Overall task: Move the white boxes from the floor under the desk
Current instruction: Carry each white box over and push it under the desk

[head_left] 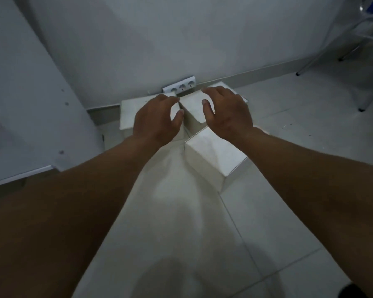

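Note:
Three white boxes stand on the tiled floor near the wall. The left box [128,112] sits by the desk's side panel. A middle box [193,112] stands against the wall, and a nearer box [215,158] lies in front of it to the right. My left hand [157,121] hovers over the left box with fingers spread and holds nothing. My right hand [228,110] hovers over the middle box, fingers apart and curled downward, also empty. Whether either hand touches a box cannot be told.
A white power strip [179,87] lies at the foot of the wall behind the boxes. The desk's white side panel [30,100] rises at the left. Metal chair legs [340,59] stand at the far right. Pale floor tiles [289,211] spread in front.

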